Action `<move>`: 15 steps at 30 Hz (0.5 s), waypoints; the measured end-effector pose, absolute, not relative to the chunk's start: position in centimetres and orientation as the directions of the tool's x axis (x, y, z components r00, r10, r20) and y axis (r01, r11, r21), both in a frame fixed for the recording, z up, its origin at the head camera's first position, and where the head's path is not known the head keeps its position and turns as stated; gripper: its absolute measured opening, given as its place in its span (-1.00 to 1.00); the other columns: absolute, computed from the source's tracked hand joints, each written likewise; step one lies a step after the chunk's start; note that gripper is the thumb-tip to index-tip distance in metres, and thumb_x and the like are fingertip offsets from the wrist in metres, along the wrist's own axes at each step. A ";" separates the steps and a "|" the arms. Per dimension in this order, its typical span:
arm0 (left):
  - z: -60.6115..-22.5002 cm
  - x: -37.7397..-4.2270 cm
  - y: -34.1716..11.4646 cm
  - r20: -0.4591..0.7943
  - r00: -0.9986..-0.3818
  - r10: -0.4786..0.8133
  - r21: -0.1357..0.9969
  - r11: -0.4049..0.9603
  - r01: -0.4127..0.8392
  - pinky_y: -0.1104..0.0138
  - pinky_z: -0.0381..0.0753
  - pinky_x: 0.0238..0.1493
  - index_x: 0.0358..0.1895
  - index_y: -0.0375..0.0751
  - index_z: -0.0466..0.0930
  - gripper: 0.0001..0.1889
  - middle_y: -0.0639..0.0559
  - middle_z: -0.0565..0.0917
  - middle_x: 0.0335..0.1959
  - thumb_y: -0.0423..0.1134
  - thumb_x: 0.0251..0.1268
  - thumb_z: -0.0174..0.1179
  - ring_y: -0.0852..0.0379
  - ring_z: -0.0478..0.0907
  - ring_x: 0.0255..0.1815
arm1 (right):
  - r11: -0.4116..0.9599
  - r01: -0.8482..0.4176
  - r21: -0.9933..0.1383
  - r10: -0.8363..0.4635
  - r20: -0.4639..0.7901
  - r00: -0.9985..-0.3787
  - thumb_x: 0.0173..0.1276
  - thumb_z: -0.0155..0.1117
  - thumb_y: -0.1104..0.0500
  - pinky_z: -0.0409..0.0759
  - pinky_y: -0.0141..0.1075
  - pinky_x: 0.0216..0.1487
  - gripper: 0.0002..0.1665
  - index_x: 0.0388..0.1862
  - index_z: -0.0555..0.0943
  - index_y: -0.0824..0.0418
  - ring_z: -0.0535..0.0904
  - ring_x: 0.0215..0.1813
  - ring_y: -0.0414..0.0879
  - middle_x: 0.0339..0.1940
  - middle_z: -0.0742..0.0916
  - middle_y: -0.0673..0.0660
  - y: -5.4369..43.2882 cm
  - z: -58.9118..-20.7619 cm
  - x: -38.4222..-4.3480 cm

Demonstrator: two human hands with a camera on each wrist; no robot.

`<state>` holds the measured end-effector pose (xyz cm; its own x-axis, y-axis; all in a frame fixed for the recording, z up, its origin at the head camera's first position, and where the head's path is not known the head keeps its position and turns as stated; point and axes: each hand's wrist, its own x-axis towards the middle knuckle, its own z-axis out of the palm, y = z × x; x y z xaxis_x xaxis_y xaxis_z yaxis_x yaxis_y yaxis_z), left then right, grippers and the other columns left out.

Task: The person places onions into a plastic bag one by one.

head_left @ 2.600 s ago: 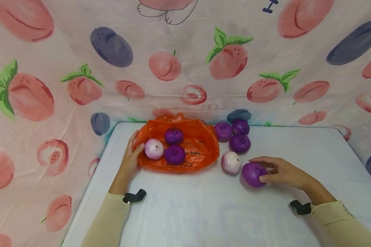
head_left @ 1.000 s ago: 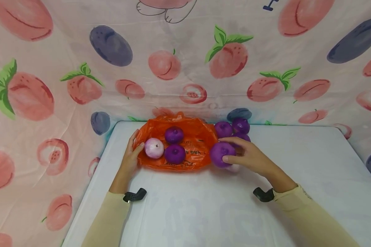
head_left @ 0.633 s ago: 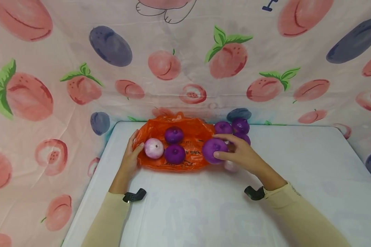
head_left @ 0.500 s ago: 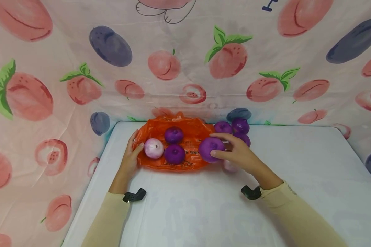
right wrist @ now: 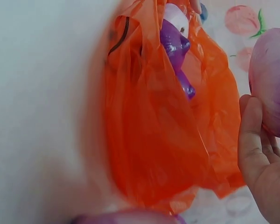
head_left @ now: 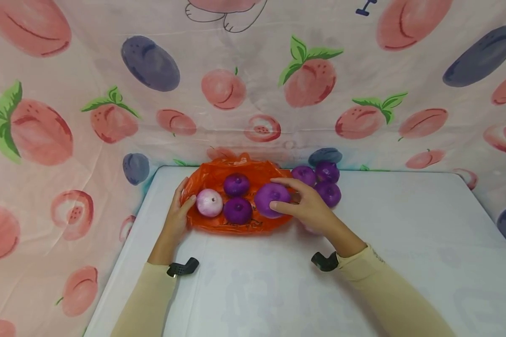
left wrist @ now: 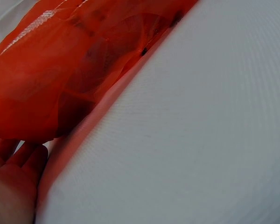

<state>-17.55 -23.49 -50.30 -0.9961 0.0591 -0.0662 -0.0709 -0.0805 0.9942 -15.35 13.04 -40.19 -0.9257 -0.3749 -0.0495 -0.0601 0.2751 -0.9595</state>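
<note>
An orange plastic bag [head_left: 261,224] lies with its mouth open toward me. Inside, on its left half, sit a pale onion [head_left: 209,203] and two purple onions [head_left: 238,210]. My left hand [head_left: 179,210] grips the bag's left rim, thumb over the edge and fingers outside; its fingers [left wrist: 35,158] show beneath the plastic in the left wrist view. My right hand [head_left: 305,206] holds a large purple onion [head_left: 271,200] between thumb and fingers, over the right part of the bag's mouth. In the right wrist view this onion [right wrist: 273,84] is raised beside the bag.
Three purple onions [head_left: 328,193] stand close together right of the bag, near the table's back edge. Another pale onion is mostly hidden under my right hand. The table has a white cover [head_left: 244,281], and a fruit-print cloth [head_left: 244,51] hangs behind it.
My right hand has lifted the large purple onion from the table at the right and carried it left, over the bag's mouth. The left hand has stayed on the rim.
</note>
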 end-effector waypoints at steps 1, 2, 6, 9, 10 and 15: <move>-50.3 -17.6 -23.5 -0.066 -0.996 0.059 0.994 -0.082 -0.071 0.20 0.34 0.54 0.66 0.28 -0.08 -0.28 0.22 0.06 0.66 -0.09 0.60 0.05 0.06 0.00 0.68 | 0.263 -0.049 -0.963 -0.375 -0.055 -0.925 0.30 0.51 -0.05 0.75 -0.12 0.13 -0.26 0.44 0.48 -0.15 0.70 0.15 0.10 0.40 0.53 0.10 12.8 -40.3 -15.5; -50.3 -17.6 -23.5 -0.067 -0.996 0.059 0.994 -0.081 -0.072 0.21 0.35 0.53 0.66 0.28 -0.08 -0.29 0.22 0.07 0.66 -0.09 0.60 0.04 0.06 0.00 0.67 | 0.252 -0.036 -0.967 -0.374 -0.063 -0.925 0.30 0.51 -0.06 0.74 -0.12 0.14 -0.26 0.44 0.48 -0.16 0.70 0.16 0.09 0.41 0.52 0.10 12.5 -40.3 -15.5; -50.3 -17.6 -23.5 -0.070 -0.996 0.060 0.992 -0.101 -0.076 0.30 0.41 0.48 0.66 0.31 -0.05 -0.31 0.21 0.07 0.66 -0.09 0.62 0.03 0.05 0.01 0.67 | 0.235 -0.005 -0.972 -0.366 -0.084 -0.927 0.28 0.51 -0.12 0.72 -0.10 0.18 -0.22 0.46 0.46 -0.16 0.70 0.19 0.08 0.43 0.50 0.06 11.7 -40.8 -15.9; -50.5 -17.6 -23.5 -0.069 -0.995 0.066 0.988 -0.133 -0.077 0.37 0.46 0.43 0.65 0.33 -0.03 -0.35 0.19 0.08 0.66 -0.09 0.64 -0.01 0.04 0.03 0.67 | 0.260 0.010 -0.966 -0.352 -0.105 -0.930 0.24 0.51 -0.21 0.71 -0.10 0.21 -0.20 0.44 0.47 -0.20 0.69 0.22 0.04 0.40 0.52 0.03 11.1 -41.0 -16.0; -50.5 -17.6 -23.5 -0.067 -0.995 0.068 0.987 -0.144 -0.076 0.39 0.47 0.41 0.64 0.33 -0.01 -0.36 0.19 0.09 0.66 -0.10 0.64 -0.03 0.05 0.03 0.67 | 0.266 0.013 -0.964 -0.348 -0.109 -0.931 0.23 0.51 -0.23 0.70 -0.09 0.22 -0.20 0.44 0.47 -0.21 0.68 0.23 0.04 0.40 0.52 0.02 10.9 -41.1 -16.1; -50.6 -17.7 -23.6 -0.059 -0.996 0.071 0.986 -0.149 -0.069 0.40 0.47 0.41 0.63 0.37 0.01 -0.41 0.19 0.10 0.65 -0.09 0.67 -0.09 0.05 0.03 0.67 | 0.257 0.038 -0.966 -0.334 -0.126 -0.934 0.20 0.52 -0.26 0.67 -0.06 0.27 -0.22 0.40 0.49 -0.28 0.66 0.27 0.04 0.40 0.52 0.01 10.2 -41.6 -16.4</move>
